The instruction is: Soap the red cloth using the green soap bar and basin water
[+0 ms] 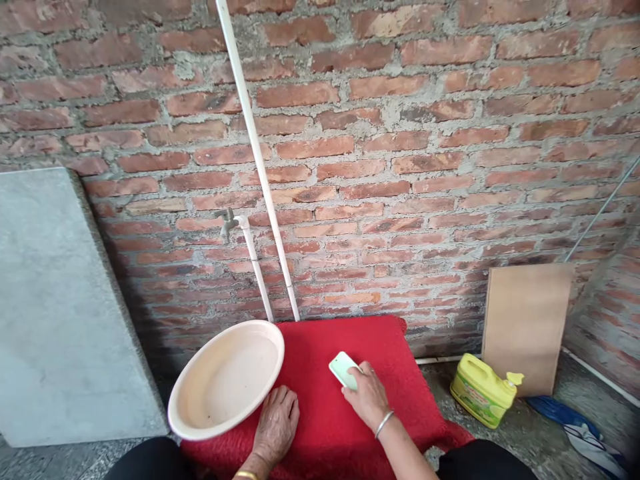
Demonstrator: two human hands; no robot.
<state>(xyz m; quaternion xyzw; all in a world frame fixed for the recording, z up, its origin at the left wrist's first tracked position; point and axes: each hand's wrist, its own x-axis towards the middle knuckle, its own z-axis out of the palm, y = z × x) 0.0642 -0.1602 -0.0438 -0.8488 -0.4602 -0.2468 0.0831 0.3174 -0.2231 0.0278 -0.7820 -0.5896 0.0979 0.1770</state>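
In the head view my right hand (369, 399) is closed around one end of a pale green, flat, rounded oblong (343, 368) with a small hole at its far end. It looks like the back of a scrubbing brush, but its underside is hidden. That hand is over a red cloth (327, 413) covering a low table. My left hand (278, 421) lies palm down on the cloth, fingers slightly bent and holding nothing. Right against its fingers is the rim of a cream plastic basin (233, 380), which stands tilted at the table's left side.
A tap (229, 225) on a white pipe sticks out near the brick wall (370, 167). A grey slab (60, 300) leans at left. On the floor at right are a yellow jug (483, 392), a brown board (527, 327) and a blue-and-white bundle (583, 427).
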